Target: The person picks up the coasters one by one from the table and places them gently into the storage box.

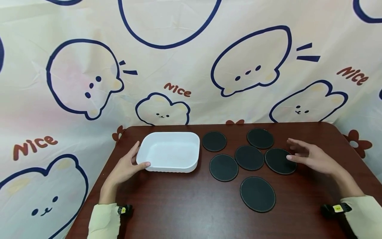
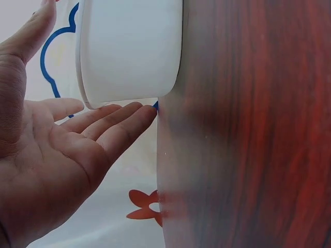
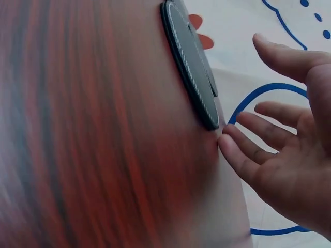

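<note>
A white rectangular plastic tub [image 1: 168, 168] stands at the back left of the table. My left hand [image 1: 126, 166] is at its left end, fingers fairly straight along the side and thumb by the near corner. The left wrist view shows those fingers against or very close to the white tub [image 2: 132, 51], with the thumb spread apart. My right hand [image 1: 313, 157] hovers at the right edge of a round black coaster [image 1: 281, 161], holding nothing. Loosely bent, its fingers and thumb stand apart in the right wrist view, near the stitched black coaster [image 3: 192, 67].
Several more round black coasters lie flat to the right of the tub, among them a front one [image 1: 258, 194] and a back one [image 1: 260, 138]. Beneath everything is a dark reddish-brown table [image 1: 185, 209]. A cartoon-printed cloth [image 1: 203, 66] hangs behind its back edge.
</note>
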The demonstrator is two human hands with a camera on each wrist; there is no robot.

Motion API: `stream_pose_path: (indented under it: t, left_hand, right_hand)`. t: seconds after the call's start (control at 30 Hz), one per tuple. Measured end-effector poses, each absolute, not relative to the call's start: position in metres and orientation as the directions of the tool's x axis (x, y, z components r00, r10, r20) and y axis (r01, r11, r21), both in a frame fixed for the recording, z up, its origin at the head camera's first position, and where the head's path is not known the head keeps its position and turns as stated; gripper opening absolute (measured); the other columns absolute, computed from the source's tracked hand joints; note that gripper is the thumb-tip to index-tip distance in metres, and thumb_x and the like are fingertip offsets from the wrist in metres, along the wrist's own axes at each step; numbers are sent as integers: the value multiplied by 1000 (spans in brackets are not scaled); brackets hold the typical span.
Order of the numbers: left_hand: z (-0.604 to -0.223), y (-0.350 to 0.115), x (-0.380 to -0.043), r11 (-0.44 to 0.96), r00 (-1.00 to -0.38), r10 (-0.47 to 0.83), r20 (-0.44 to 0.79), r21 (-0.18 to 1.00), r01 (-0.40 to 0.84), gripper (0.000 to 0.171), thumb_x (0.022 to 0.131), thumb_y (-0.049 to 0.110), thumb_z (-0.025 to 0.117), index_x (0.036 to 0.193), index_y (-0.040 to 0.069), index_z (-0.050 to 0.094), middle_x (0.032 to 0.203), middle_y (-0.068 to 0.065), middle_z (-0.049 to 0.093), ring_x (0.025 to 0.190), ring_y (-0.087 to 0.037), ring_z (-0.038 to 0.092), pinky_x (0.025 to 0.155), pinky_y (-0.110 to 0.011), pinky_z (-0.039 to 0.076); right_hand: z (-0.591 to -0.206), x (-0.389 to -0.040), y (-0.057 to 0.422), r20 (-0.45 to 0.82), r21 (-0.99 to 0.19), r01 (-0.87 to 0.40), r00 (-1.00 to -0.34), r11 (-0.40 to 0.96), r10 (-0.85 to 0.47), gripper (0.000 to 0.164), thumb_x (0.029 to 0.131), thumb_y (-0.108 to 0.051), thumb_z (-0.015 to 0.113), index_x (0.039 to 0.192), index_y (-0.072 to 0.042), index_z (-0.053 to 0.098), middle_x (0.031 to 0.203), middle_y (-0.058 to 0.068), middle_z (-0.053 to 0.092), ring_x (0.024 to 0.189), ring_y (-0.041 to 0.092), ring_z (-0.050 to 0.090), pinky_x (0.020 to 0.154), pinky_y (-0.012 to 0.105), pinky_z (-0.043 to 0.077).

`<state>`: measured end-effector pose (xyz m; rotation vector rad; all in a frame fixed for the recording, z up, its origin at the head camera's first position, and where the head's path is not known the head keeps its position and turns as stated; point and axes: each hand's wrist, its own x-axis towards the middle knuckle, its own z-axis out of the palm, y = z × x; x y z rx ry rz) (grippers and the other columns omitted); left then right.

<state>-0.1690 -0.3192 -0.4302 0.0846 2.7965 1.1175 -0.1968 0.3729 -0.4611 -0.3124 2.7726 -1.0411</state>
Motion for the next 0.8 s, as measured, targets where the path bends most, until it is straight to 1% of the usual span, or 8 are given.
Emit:
stream_pose_path:
  t: [0.1, 0.17, 0.27, 0.4, 0.5, 0.6, 0.7, 0.8]
  left_hand:
    - [-430, -318, -168, 728, -990, 103, -100, 685, 7, 117, 94, 48, 82, 174, 11, 5, 175, -28, 27, 153, -48, 45, 116, -63, 47]
    - [-431, -318, -169, 730, -990, 98, -101, 684, 2, 118, 93, 49, 83, 174, 11, 6, 175, -28, 25, 152, -48, 47, 116, -63, 47]
    - [-432, -318, -168, 729, -990, 96, -101, 685, 1, 120, 92, 48, 85, 174, 10, 7, 175, -28, 25, 150, -48, 49, 116, -62, 48]
    - [-434, -319, -167, 726, -991, 93, -99, 688, -1, 121, 90, 46, 87, 173, 6, 9, 173, -30, 31, 145, -47, 56, 114, -60, 52]
    - [-435, -319, -167, 732, -991, 82, -105, 681, -12, 120, 90, 47, 87, 172, 4, 12, 170, -31, 36, 142, -46, 59, 113, -59, 52]
    - [-435, -318, -167, 732, -991, 73, -110, 681, -22, 118, 89, 48, 87, 172, 2, 16, 169, -31, 37, 143, -46, 58, 114, -58, 52]
    - [-435, -318, -167, 734, -991, 68, -111, 678, -26, 118, 88, 48, 88, 171, 1, 18, 170, -31, 36, 144, -46, 57, 114, -57, 52]
    - [-435, -318, -168, 740, -992, 63, -110, 672, -27, 117, 88, 48, 88, 171, 1, 19, 170, -31, 36, 145, -46, 56, 114, -57, 51]
  right_hand:
    - [-464, -201, 381, -104, -665, -127, -960, 736, -260, 80, 104, -40, 72, 166, -3, 38, 157, 32, 53, 139, 45, 55, 92, 29, 57]
    - [-466, -204, 386, -115, -667, -120, -958, 736, -261, 78, 103, -40, 72, 165, -4, 40, 158, 30, 53, 136, 33, 59, 94, 33, 58]
    - [-469, -206, 391, -128, -674, -115, -955, 730, -269, 76, 103, -38, 73, 165, -6, 41, 159, 28, 53, 125, 0, 60, 96, 42, 60]
    - [-470, -207, 393, -137, -707, -116, -946, 698, -295, 75, 102, -33, 74, 164, -5, 42, 160, 29, 52, 111, -26, 47, 90, 22, 57]
    - [-469, -206, 390, -132, -710, -127, -942, 693, -308, 75, 101, -31, 76, 162, -2, 44, 159, 31, 52, 114, -19, 52, 85, 13, 54]
    - [-468, -205, 384, -118, -691, -155, -940, 706, -321, 77, 98, -29, 80, 160, 0, 46, 157, 32, 53, 124, 8, 62, 86, 12, 55]
    - [-466, -204, 377, -97, -665, -195, -935, 720, -343, 80, 95, -28, 84, 159, 2, 47, 155, 33, 54, 128, 38, 62, 86, 12, 54]
    - [-465, -203, 372, -76, -638, -234, -929, 733, -362, 82, 92, -26, 87, 158, 3, 48, 153, 34, 56, 128, 47, 62, 85, 13, 54]
